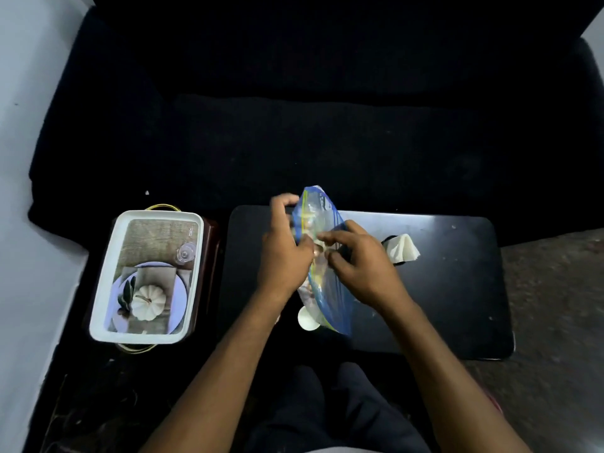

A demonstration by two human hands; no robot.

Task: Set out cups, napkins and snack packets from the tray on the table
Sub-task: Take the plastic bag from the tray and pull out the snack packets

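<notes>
I hold a clear zip bag with blue edges (328, 299) above the small black table (457, 289); pale snack pieces show inside it. My left hand (284, 253) grips the bag's left side near the top. My right hand (359, 266) pinches the bag from the right, fingers on its middle. A white cup (307, 318) stands on the table, partly hidden under the bag's lower end. A folded white napkin (405, 246) lies on the table to the right of my right hand, with a dark round object partly behind it.
A white-rimmed tray (98, 289) with a printed pumpkin and plate picture sits left of the table on a dark brown tray or box. A black sofa (327, 125) fills the far side. My legs (327, 403) are below the table's near edge.
</notes>
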